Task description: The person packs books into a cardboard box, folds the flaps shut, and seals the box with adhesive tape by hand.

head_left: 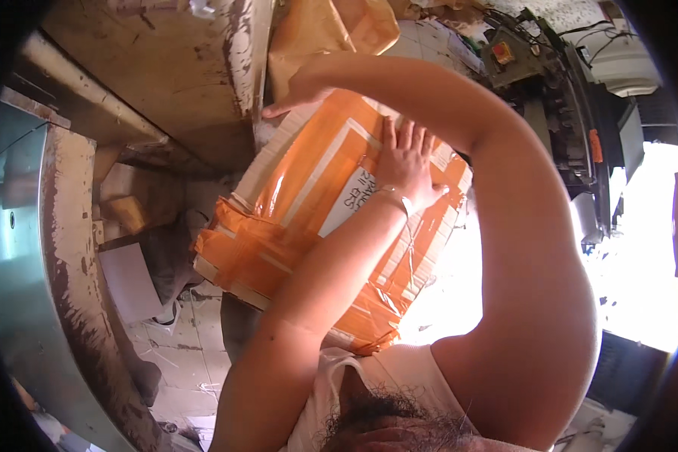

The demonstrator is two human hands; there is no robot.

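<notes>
A cardboard box (301, 188) wrapped in shiny orange tape lies tilted against my body, with a white written label (346, 200) on its upper face. My left hand (408, 162) rests flat on this face near the far right, fingers spread and a thin bracelet at the wrist. Reaching round the far side, my right arm curves over the box's far end. My right hand (309, 84) is at the far left corner with a finger stretched out; its other fingers are partly hidden. The tape looks loose and crumpled at the near left corner.
A worn wooden panel (188, 60) stands at the far left beside a tan bag (331, 34). Dark machinery (535, 83) is on the far right. Left, a metal-faced cabinet (15, 248) flanks the tiled floor (184, 331), where a white sheet (130, 280) and scraps lie.
</notes>
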